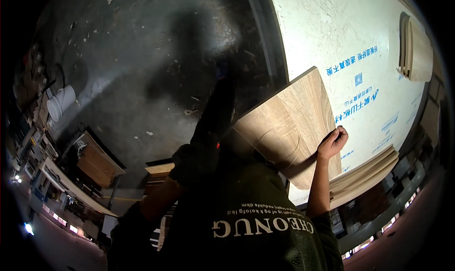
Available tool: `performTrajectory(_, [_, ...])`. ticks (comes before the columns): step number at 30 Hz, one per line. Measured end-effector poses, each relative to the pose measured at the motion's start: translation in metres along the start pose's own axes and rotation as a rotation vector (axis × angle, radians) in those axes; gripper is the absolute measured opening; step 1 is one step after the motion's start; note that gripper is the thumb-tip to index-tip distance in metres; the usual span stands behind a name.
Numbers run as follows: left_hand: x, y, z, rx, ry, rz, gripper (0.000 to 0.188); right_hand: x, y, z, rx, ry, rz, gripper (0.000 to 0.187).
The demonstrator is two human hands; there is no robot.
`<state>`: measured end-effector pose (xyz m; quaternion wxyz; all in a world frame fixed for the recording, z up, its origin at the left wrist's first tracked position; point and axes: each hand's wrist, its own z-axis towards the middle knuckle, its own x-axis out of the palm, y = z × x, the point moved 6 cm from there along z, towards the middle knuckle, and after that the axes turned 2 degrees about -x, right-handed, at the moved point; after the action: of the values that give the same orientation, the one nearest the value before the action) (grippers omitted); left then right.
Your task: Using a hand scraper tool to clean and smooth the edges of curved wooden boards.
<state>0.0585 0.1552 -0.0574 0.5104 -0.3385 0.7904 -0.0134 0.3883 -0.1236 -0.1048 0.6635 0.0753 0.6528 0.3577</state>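
Observation:
A wood-grain panel (294, 124) lies tilted across the near left edge of a large pale sheet (308, 29). Curved lines and a broad shadow cross the panel's face. At its right edge, my right hand (333, 142) has its fingers curled closed; whatever may be inside them is hidden. My left hand (188, 161) is lost in deep shadow left of the panel, its fingers indistinct. Close to it glows a small red light (218, 145), on a dark thing too dim to name.
Curved wooden pieces (365, 175) are stacked along the sheet's near edge, and more curved pieces (417, 50) at its far right. On the grey floor (137, 48) lie scraps and shavings. A white bucket (61, 102) and brown boards (97, 162) stand at the left.

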Motion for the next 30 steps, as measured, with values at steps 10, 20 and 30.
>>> performTrajectory(10, [0.043, 0.023, 0.044, -0.399, -0.222, -1.015, 0.027, -0.004, 0.016, 0.004, 0.018, -0.037, -0.049, 0.018])
performTrajectory(20, [-0.085, -0.003, 0.141, 0.551, -0.927, -0.171, 0.015, 0.009, 0.049, 0.048, -0.037, -0.122, -0.135, 0.034])
performTrajectory(30, [0.049, -0.066, 0.032, -0.118, -0.661, -0.146, 0.032, -0.031, 0.024, -0.017, -0.194, -0.091, -0.121, 0.047])
